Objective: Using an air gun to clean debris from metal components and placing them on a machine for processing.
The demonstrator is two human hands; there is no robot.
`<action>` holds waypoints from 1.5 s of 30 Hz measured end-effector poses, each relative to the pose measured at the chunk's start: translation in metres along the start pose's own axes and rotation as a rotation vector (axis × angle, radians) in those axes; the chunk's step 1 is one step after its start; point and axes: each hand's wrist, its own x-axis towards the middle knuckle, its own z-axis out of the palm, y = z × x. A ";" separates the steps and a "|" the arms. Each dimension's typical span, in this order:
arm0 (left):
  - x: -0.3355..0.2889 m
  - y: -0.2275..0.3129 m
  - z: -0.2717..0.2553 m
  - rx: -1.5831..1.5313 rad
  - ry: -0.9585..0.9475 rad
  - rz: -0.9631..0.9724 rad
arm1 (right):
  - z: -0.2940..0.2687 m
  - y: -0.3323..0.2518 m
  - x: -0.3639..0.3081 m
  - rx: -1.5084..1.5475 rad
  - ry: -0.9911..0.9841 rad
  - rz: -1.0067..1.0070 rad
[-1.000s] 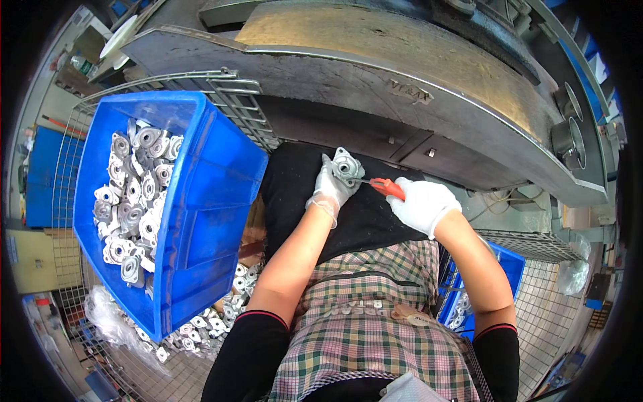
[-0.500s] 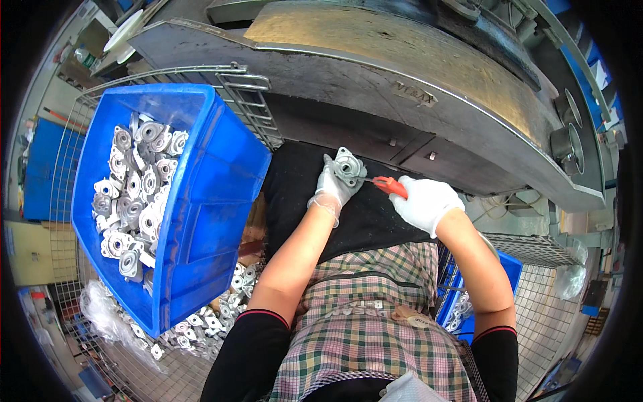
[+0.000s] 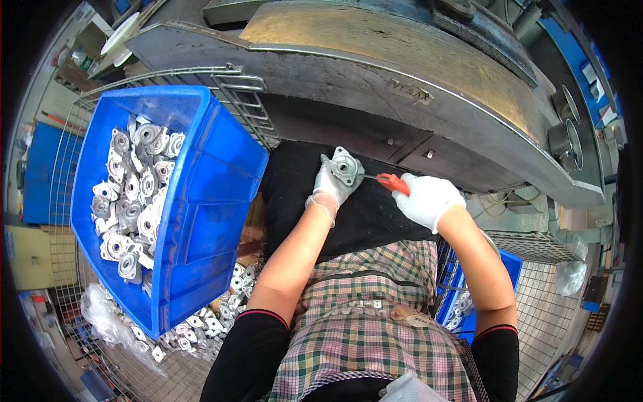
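Well, the left hand (image 3: 332, 185) wears a white glove and holds a gray metal piece (image 3: 345, 166) up over a black cloth (image 3: 382, 221). Its fingers are curled around the piece and pinch it from the left side and below. The piece has a round ring with a hole in the middle, and a small hole near its top corner. The right hand (image 3: 432, 201) has a white glove too. Its fingers are pressed together around the handle of a red-handled tool (image 3: 392, 182). The tool's thin metal rod points left, at the side of the metal piece. Its tip is tiny from up here, so I can't be sure if it touches the piece or goes into it.

The black cloth spreads out just past a checked apron (image 3: 368, 335). On the left is a big blue bin (image 3: 211, 228) with a heap of metal parts (image 3: 130, 208), much like the one in the left hand. More loose parts (image 3: 194, 328) lie low down beside the bin, near a crumpled clear plastic bag (image 3: 104, 318). A wire cage (image 3: 238, 78) goes around behind the bin. On the right, a second blue bin (image 3: 514, 263) holds some parts too. In front is a long tabletop (image 3: 375, 43) with a worn, yellow-brown top, and two round metal cups (image 3: 562, 142) are near its right end.
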 end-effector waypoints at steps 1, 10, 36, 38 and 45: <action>0.001 -0.010 0.005 0.046 0.023 0.016 | 0.002 0.004 0.000 0.007 -0.004 0.015; -0.052 -0.090 0.090 0.519 0.222 0.142 | 0.006 0.012 0.001 0.012 -0.009 0.049; -0.033 -0.071 0.049 0.556 0.276 0.152 | 0.012 0.003 0.012 0.031 0.004 0.009; -0.010 -0.011 -0.014 1.447 -0.544 0.512 | 0.008 -0.012 0.020 0.016 0.008 -0.040; -0.001 -0.026 -0.007 1.440 -0.652 0.457 | 0.000 -0.009 0.039 0.064 0.033 0.068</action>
